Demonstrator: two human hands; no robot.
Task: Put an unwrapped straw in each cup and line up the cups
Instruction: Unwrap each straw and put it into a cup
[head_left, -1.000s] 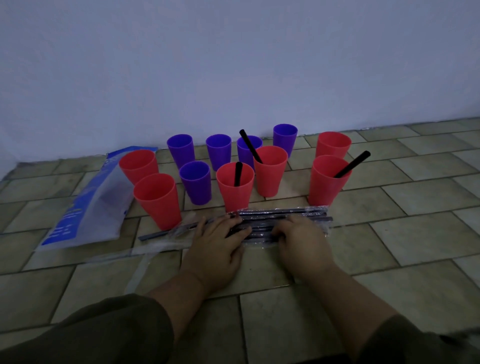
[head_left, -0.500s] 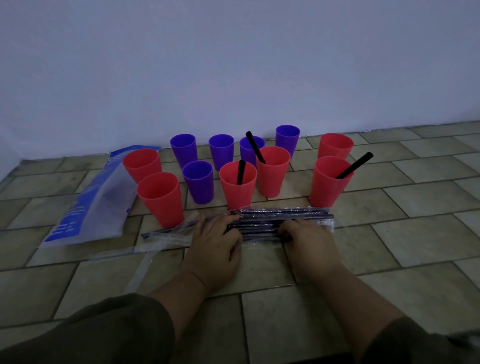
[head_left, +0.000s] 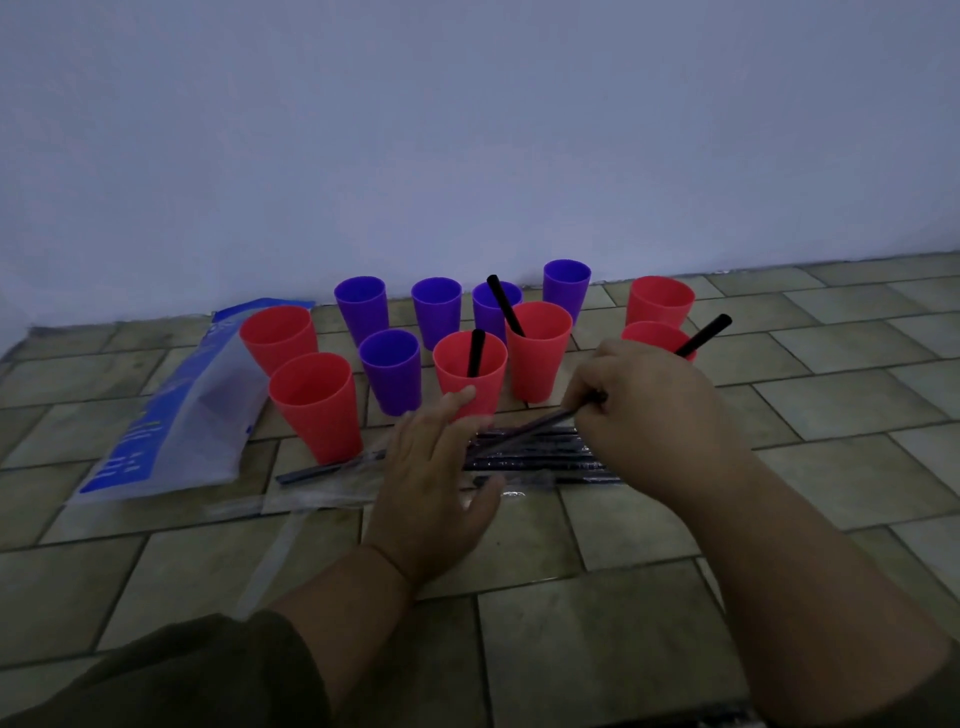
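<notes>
Several red and purple cups stand on the tiled floor by the wall. Black straws stick out of three red cups: the front middle one, the one behind it and the right one, partly hidden by my right hand. A pile of wrapped black straws lies in front of the cups. My right hand pinches one wrapped straw and holds its end up off the pile. Open, with fingers spread, my left hand hovers over the pile's left end.
A blue and clear plastic bag lies flat at the left. Empty clear wrappers and one loose straw lie in front of the left red cups. A pale wall rises right behind the cups.
My right hand has lifted off the pile with one wrapped straw pinched in it. My left hand has risen and opened over the pile's left end.
</notes>
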